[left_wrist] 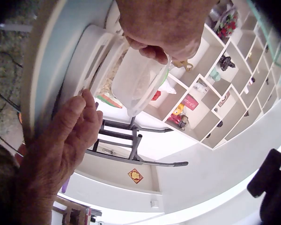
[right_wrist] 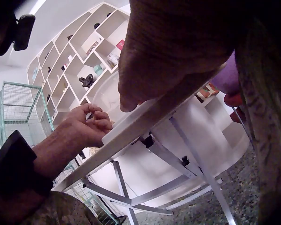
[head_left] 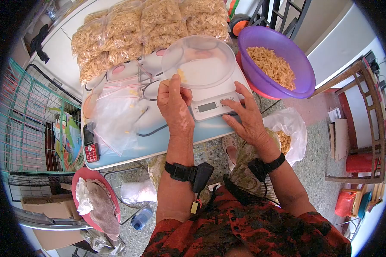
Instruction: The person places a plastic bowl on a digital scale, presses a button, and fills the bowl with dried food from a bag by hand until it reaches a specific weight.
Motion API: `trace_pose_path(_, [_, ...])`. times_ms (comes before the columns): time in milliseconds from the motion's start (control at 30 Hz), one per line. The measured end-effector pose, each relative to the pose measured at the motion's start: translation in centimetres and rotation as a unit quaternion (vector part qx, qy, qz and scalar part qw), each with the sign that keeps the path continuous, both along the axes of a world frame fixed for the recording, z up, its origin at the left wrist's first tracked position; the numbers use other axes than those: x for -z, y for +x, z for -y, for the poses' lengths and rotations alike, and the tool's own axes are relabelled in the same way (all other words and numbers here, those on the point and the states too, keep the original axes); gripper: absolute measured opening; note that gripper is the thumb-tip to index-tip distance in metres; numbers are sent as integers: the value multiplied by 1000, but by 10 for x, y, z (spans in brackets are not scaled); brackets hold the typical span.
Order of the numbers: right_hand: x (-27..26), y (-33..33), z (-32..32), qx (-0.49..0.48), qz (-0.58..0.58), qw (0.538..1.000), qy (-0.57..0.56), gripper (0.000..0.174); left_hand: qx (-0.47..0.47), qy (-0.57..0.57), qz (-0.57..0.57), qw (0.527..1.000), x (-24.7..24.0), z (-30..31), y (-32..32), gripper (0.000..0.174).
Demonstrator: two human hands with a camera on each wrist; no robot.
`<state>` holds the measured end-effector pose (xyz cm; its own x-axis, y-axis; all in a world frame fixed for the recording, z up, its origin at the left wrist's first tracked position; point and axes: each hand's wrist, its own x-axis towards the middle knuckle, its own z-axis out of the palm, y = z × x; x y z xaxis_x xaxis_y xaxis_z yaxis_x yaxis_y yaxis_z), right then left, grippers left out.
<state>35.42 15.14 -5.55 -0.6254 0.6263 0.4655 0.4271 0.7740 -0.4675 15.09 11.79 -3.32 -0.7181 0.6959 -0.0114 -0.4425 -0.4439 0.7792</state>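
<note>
Your left hand point(head_left: 175, 107) is beside the near-left rim of the round translucent plastic bowl point(head_left: 201, 46), fingers curled; a few pale yellow pieces point(head_left: 182, 76) show right at its fingertips, but whether you pinch them or they lie in the bowl, you cannot tell from these views. Your right hand point(head_left: 248, 120) is open, fingers spread and slightly bent, holding nothing; its index fingertip touches the button area at the front of the white kitchen scale point(head_left: 214, 113). Scale position: near the right edge of the blue table with a cartoon-patterned top point(head_left: 128, 159), bowl seated on it; display figures too small to read. Left of the scale, you have a loose heap of clear zip bags point(head_left: 116, 118) and, at the table's near-left corner, a red-and-black keypad phone point(head_left: 91, 152). Filled clear bags of tan flakes point(head_left: 150, 25) are stacked along the far side. To the right of the table, the deep purple plastic basin point(head_left: 306, 85) contains loose tan flakes point(head_left: 272, 66) and sits over a red basin point(head_left: 268, 95). Near your right forearm, an open white plastic bag point(head_left: 297, 128) also contains flakes.
</note>
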Motion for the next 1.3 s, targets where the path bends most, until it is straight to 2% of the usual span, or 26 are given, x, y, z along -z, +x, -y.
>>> trace_pose_path(100, [-2,0,1,-1,7,1000,3,40,-1,0,2,1000,0,0,0,28])
trace_pose_path(200, [1,-1,0,0,-34,999,-13,43,-5,-3,4,1000,1,0,-1,28])
trace_pose_path(300, [3,0,-2,5,-35,999,-3,36,-7,5,8,1000,1,0,-2,27])
trace_pose_path(500, [5,-3,-2,23,-117,990,-72,27,4,47,68,997,3,-2,-4,25])
trace_pose_path(600, [8,-1,-7,12,-75,997,-21,26,6,55,87,995,3,-1,-5,24])
trace_pose_path(900, [6,-2,-3,2,-74,996,-44,28,11,63,96,993,2,0,-4,25])
trace_pose_path(1300, [4,-1,-2,-2,-32,999,-16,31,9,64,89,994,3,-1,-3,24])
